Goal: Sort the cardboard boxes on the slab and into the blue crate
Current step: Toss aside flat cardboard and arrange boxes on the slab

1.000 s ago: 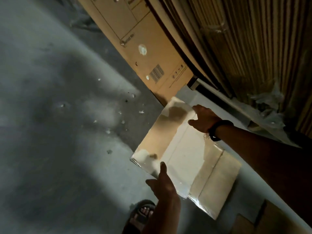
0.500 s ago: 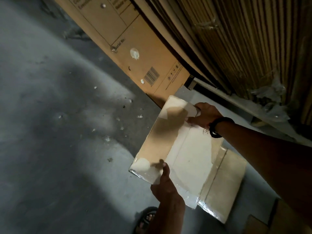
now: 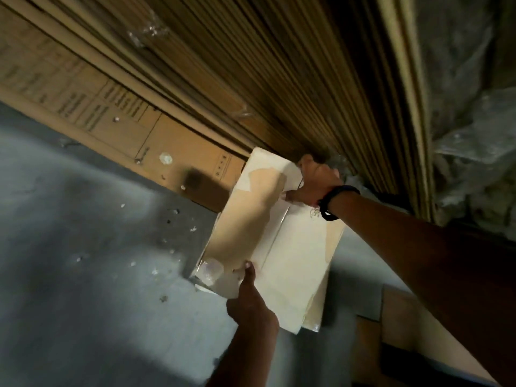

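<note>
Cardboard box (image 3: 279, 247) is gripped at its edges by curled left hand (image 3: 251, 305) and right hand (image 3: 312, 182); crate unseen, placing judged pending.

We've one cam only, head-worn, looking fwd and down w/ a hard roll: the grey floor (image 3: 83, 275) fills the left and bottom of the frame, while the stack of flattened cartons (image 3: 279, 65) runs slantwise across the top. It sits close in: the left hand (image 3: 251, 305) reaches in from bottom centre, the right hand (image 3: 315, 182) from the right edge, and the flat cardboard box (image 3: 293, 261) they hold sits approx mid-frame.
</note>
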